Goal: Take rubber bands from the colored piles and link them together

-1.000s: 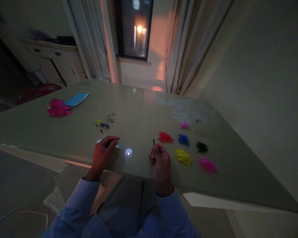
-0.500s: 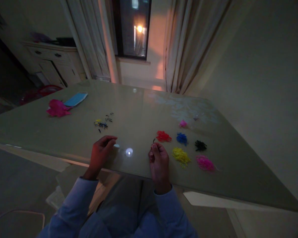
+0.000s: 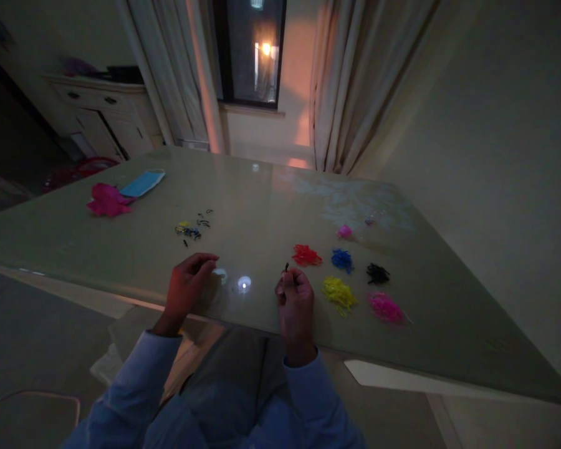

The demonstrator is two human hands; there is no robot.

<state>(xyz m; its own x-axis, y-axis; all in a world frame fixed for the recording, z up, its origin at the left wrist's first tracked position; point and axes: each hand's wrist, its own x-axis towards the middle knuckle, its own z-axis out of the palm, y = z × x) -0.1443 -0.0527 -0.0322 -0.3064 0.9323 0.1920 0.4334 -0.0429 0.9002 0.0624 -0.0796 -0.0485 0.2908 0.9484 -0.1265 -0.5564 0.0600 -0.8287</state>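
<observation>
Fingers of my right hand (image 3: 297,305) pinch a small black rubber band (image 3: 287,267), its end poking up past the tips, just left of the red pile (image 3: 306,255) on the bench (image 3: 257,212). On my left hand (image 3: 186,284), thumb and forefinger come close together; I cannot tell whether they grip anything. Blue (image 3: 342,260), black (image 3: 378,274), yellow (image 3: 339,295) and pink piles (image 3: 386,308) make it 5 with the red; a loose mixed cluster (image 3: 191,232) lies beyond my left hand.

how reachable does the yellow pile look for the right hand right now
Probably yes: the yellow pile lies just beside the right hand, with nothing visible between, though that hand holds a black piece.
</observation>
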